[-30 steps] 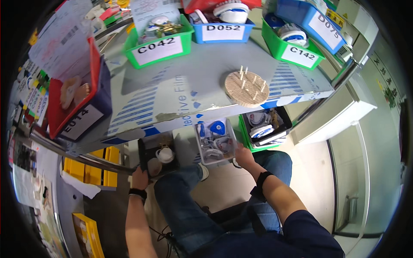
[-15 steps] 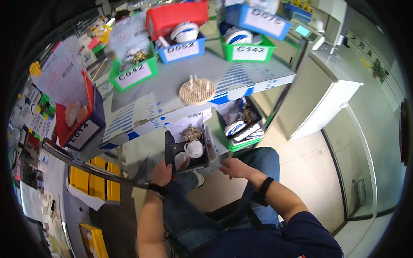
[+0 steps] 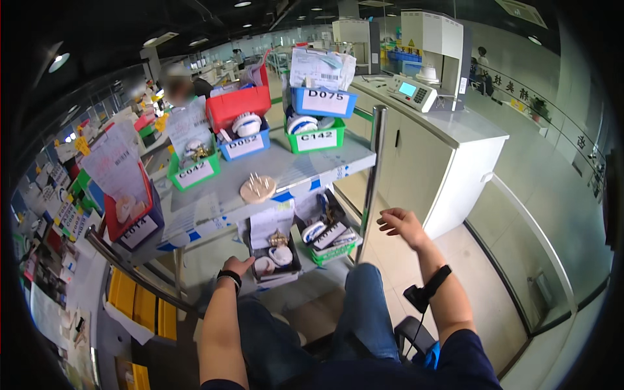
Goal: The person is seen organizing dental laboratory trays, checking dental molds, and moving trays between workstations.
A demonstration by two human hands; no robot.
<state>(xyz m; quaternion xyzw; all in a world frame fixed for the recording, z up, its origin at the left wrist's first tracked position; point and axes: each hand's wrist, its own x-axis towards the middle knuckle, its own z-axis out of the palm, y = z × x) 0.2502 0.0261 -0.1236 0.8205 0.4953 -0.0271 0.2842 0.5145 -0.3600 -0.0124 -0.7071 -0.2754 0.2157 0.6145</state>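
Note:
On the lower shelf stands a black bin (image 3: 298,265) with a paper sheet (image 3: 272,225), a brassy metal piece (image 3: 278,238) and white rounded models (image 3: 281,255) inside. My left hand (image 3: 235,265) is at the bin's left side with a finger stretched toward it; nothing shows in its grasp. Whether it touches the bin I cannot tell. Out to the right, past the cart's post, my right hand (image 3: 402,226) hangs in the air with its fingers apart and nothing in it. A round beige disc with upright pegs (image 3: 258,188) lies on the upper shelf.
Along the upper shelf (image 3: 312,170) stand green, blue and red bins, among them a red bin (image 3: 133,214) at the left. Another dark bin sits on a green bin (image 3: 335,252) below. A metal post (image 3: 372,188) and a white cabinet (image 3: 448,169) stand to the right.
My view has tilted up, showing more of the room. My right hand has moved right and up from above my knee. My left hand no longer grips the bin's wall.

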